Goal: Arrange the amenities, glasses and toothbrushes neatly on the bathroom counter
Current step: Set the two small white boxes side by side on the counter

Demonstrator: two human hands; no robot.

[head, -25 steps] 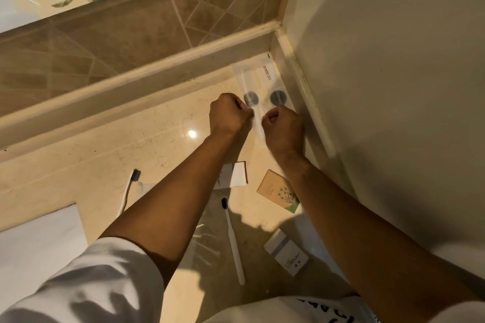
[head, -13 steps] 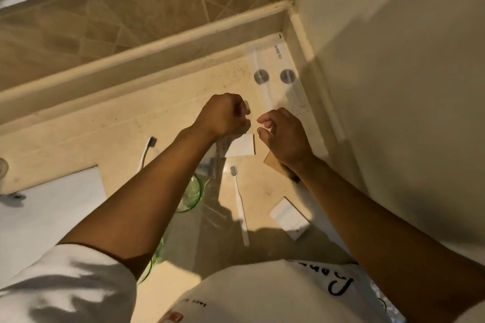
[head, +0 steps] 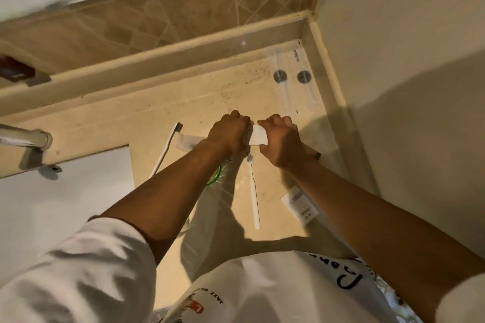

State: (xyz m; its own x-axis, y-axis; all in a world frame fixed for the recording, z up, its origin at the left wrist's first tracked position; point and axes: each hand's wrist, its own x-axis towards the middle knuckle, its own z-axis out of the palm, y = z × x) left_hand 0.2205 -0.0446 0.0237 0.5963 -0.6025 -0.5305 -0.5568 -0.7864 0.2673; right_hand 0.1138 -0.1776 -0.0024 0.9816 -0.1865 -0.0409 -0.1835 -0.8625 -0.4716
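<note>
My left hand (head: 227,131) and my right hand (head: 281,140) are side by side on the beige counter (head: 147,118), both closed on a small white amenity box (head: 258,135) between them. A white toothbrush (head: 253,191) lies just below the hands. Left of my left arm lies a second toothbrush (head: 166,152) with dark bristles, beside a white packet (head: 185,140). A green glass (head: 216,178) shows partly under my left forearm. Another white box (head: 299,204) lies under my right forearm. Two clear sachets with round grey stickers (head: 291,78) lie in the far right corner.
A white sink basin (head: 65,204) fills the left, with a chrome faucet (head: 26,139) behind it. A raised ledge (head: 157,60) and tiled backsplash run along the back under a mirror. The cream wall (head: 406,86) closes off the right side.
Both hands have drawn back from the clear sachets in the corner to the middle of the counter and closed on the small white box. The sachets stay in the corner.
</note>
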